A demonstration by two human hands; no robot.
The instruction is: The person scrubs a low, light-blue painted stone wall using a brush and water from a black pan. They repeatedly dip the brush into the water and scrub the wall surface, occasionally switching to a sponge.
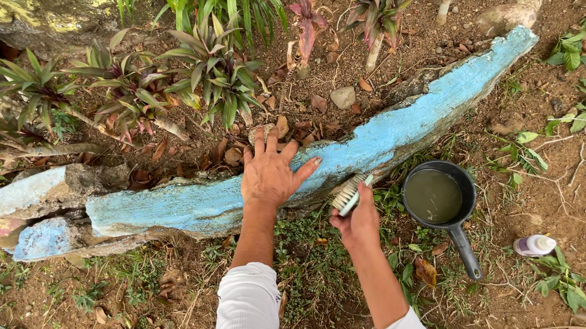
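My left hand [271,171] lies flat with fingers spread on top of a long blue-painted stone border [395,127] that edges a garden bed. My right hand [356,223] grips a small scrub brush [349,194] with pale bristles, held against the lower face of the blue border just right of the left hand. Both arms wear white long sleeves.
A dark pan [437,198] of murky water sits on the soil right of the brush, handle pointing toward me. A small white bottle [534,245] lies further right. Broken blue stones [37,194] lie at left. Spiky plants [211,69] grow behind the border.
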